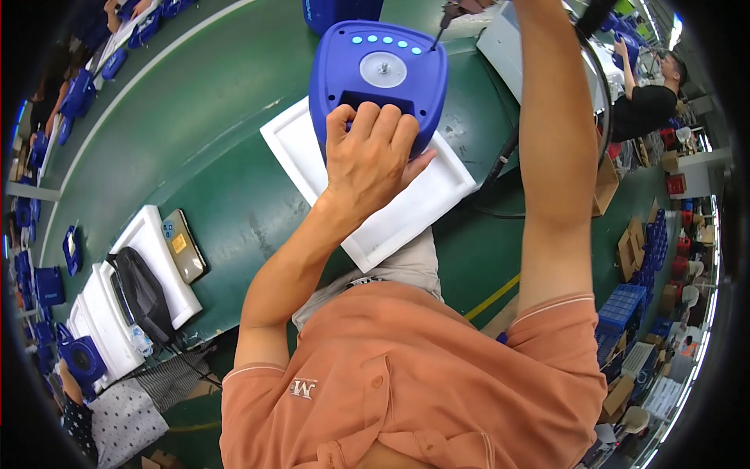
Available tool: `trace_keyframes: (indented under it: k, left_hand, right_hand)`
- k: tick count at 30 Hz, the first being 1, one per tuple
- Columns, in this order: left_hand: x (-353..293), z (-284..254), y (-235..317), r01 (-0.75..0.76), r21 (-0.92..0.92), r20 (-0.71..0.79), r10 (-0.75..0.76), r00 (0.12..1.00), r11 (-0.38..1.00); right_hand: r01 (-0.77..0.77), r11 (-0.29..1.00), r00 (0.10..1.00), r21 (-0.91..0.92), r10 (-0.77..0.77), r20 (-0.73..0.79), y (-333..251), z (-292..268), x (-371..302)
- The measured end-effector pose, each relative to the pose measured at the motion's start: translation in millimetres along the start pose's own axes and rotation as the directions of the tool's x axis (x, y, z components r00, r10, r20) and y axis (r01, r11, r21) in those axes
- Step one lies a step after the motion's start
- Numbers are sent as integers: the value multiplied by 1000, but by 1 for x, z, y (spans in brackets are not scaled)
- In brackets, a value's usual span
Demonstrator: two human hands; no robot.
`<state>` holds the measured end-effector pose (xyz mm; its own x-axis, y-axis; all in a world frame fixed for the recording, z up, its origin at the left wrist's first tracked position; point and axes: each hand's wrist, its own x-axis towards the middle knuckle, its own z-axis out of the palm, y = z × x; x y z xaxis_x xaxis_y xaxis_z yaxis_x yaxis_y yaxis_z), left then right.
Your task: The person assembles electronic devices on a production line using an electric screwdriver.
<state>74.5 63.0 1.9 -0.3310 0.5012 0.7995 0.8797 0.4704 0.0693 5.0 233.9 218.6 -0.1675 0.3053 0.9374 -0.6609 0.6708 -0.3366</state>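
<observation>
A blue plastic housing point(336, 70) rests on a white rectangular tray point(383, 234) on the green bench. Its top face carries a row of several light-blue buttons, a round pale disc point(383, 70) with a metal stud, and screw holes. My left hand point(371, 144) is closed over the housing's near edge, fingers curled into the dark recess and thumb along the right side. At the top edge, my right hand point(473, 6) is mostly cut off, closed round a screwdriver point(441, 33). The screwdriver's thin shaft meets the hole in the housing's far right corner.
Another blue housing point(344, 14) stands just beyond. A grey box point(504, 59) and black cable point(500, 160) lie right of the tray. At left are a phone point(186, 246), a black pouch point(144, 293) and white trays point(180, 301). A person point(648, 105) works at far right.
</observation>
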Motion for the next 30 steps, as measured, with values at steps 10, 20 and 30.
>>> trace_keyframes:
  k: [10,20,30]
  left_hand:
    - [-19,-41,0,28,-60,-13,-29,1000,998]
    - [-86,-141,-19,148,-86,421,-99,902,985]
    - [-201,-129,-58,526,-327,256,-462,849,785]
  right_hand:
    - [-114,911,986,-397,152,66,45,-10,125]
    - [-353,886,857,-301,435,277,26,55,33]
    - [-600,507,-301,-618,573,762,125,87,-289]
